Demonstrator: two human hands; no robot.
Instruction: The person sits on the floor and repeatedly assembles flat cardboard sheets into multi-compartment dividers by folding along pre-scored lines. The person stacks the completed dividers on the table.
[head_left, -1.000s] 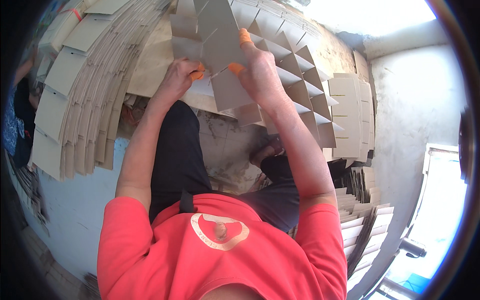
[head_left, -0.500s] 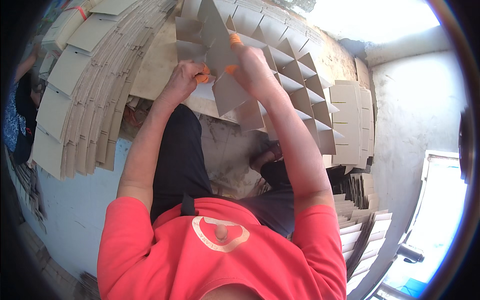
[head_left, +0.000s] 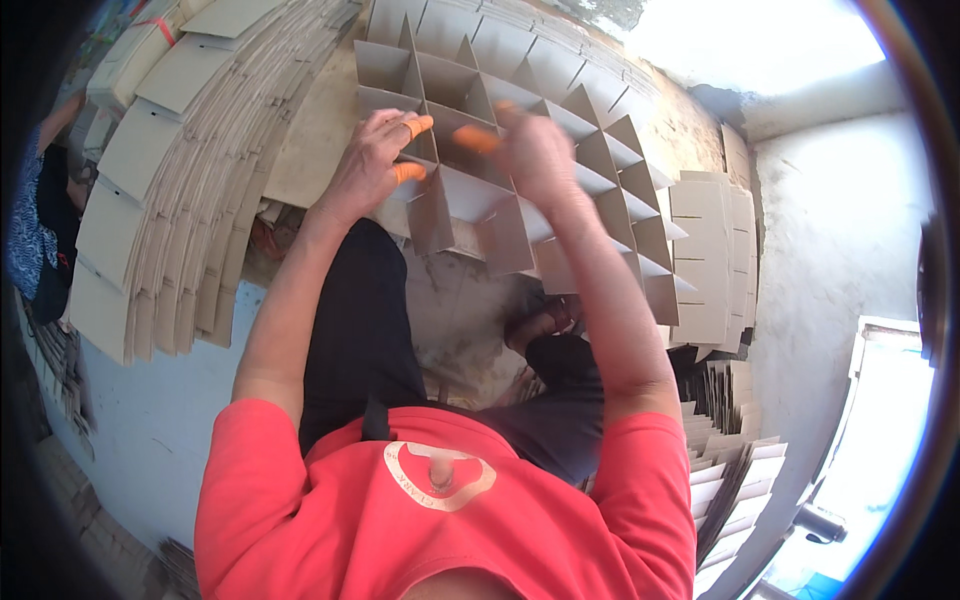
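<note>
A grid of interlocked cardboard dividers (head_left: 432, 215) lies tilted on the work surface in front of me, its cells showing brown and whitish panels. At its left edge is my left hand (head_left: 365, 170), thumb and forefinger spread, with orange finger covers on both. Nothing shows between those fingers. Over the middle of the grid hovers my right hand (head_left: 540, 160), slightly smeared by motion. Its orange-covered thumb and forefinger stand apart, and no strip can be seen in them. Part of the grid is hidden behind the right hand and forearm.
Tall stacks of slotted cardboard strips (head_left: 190, 170) stand at the left. More strips (head_left: 560, 60) lie behind the grid, with another stack (head_left: 700, 250) to its right. Several pieces (head_left: 740, 490) stand low at the right. Another person's arm (head_left: 62, 120) shows at the far left.
The cardboard strip that my right hand held up over the grid's left part now sits down among the dividers. My right hand has let go and moved right; my left fingers have spread.
</note>
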